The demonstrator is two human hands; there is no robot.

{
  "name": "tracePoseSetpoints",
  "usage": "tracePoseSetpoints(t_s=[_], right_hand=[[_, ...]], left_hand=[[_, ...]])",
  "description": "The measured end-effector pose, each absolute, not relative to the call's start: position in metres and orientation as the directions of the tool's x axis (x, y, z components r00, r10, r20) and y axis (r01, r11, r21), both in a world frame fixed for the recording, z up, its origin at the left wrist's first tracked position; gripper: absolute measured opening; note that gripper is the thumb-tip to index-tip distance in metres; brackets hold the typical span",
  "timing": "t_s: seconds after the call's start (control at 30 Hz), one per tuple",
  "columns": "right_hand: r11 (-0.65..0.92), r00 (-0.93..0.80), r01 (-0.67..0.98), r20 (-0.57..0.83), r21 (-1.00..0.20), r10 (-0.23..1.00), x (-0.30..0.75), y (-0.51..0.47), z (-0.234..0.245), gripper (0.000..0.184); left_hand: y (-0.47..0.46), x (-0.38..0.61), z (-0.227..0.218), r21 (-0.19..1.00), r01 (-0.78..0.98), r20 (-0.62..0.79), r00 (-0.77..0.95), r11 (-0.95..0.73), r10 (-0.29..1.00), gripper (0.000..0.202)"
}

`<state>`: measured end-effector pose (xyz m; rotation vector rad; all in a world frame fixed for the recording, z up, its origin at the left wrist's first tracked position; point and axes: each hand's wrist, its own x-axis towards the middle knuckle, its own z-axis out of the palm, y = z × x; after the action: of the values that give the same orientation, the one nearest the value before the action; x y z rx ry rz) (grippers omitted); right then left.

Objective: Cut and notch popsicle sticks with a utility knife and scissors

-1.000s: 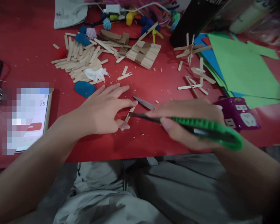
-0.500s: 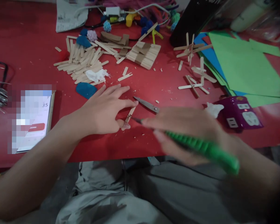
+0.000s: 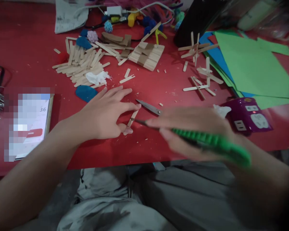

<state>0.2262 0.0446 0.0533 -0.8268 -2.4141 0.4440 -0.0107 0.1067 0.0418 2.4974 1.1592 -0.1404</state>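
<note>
My left hand [image 3: 103, 117] lies on the table with its fingers spread. Its thumb and index finger press the two ends of a short wooden craft stick [image 3: 132, 118] against the surface. A green-handled utility knife [image 3: 207, 139], blurred by motion, is gripped in my right hand [image 3: 195, 128]. The blade's tip meets the middle of the stick. Behind the blade lies a pair of scissors [image 3: 149, 107], its handles hidden by my right hand. Small wood chips are scattered around the stick.
A pile of craft sticks [image 3: 86, 65] and a banded stick bundle [image 3: 146, 56] lie behind. Crossed sticks [image 3: 207, 71], green paper sheets [image 3: 257, 70] and a purple power socket [image 3: 248, 115] are at right. A phone [image 3: 31, 128] lies left. A black cylinder [image 3: 192, 22] stands behind.
My right hand has swung the knife's handle end slightly upward and right, with the tip still at the stick. My left hand keeps its hold. The whole view has shifted slightly.
</note>
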Motion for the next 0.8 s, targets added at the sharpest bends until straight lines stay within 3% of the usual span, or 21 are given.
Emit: tracePoseSetpoints(t_s=[0.07, 0.17, 0.27, 0.37, 0.47, 0.8], right_hand=[[0.737, -0.606, 0.491, 0.426, -0.464, 0.672, 0.2259, 0.0446, 0.0532, 0.020], [0.801, -0.676, 0.414, 0.444, -0.433, 0.589, 0.2245, 0.0442, 0.0527, 0.017], [0.747, -0.612, 0.483, 0.434, -0.457, 0.661, 0.2246, 0.0446, 0.0513, 0.017], [0.788, -0.665, 0.449, 0.431, -0.421, 0.610, 0.2255, 0.0458, 0.0502, 0.017], [0.758, -0.605, 0.481, 0.459, -0.440, 0.650, 0.2260, 0.0467, 0.0503, 0.019], [0.762, -0.633, 0.469, 0.432, -0.447, 0.642, 0.2252, 0.0466, 0.0504, 0.020]], left_hand=[[0.1072, -0.0110, 0.0414, 0.294, 0.751, -0.246, 0.657, -0.590, 0.713, 0.063], [0.1077, -0.0115, 0.0414, 0.285, 0.746, -0.240, 0.663, -0.602, 0.709, 0.061], [0.1073, -0.0114, 0.0424, 0.278, 0.751, -0.252, 0.659, -0.599, 0.709, 0.059], [0.1065, -0.0103, 0.0435, 0.274, 0.755, -0.262, 0.655, -0.596, 0.709, 0.061], [0.1063, -0.0089, 0.0445, 0.273, 0.759, -0.265, 0.650, -0.591, 0.712, 0.061], [0.1070, -0.0102, 0.0424, 0.283, 0.753, -0.252, 0.656, -0.594, 0.711, 0.061]])
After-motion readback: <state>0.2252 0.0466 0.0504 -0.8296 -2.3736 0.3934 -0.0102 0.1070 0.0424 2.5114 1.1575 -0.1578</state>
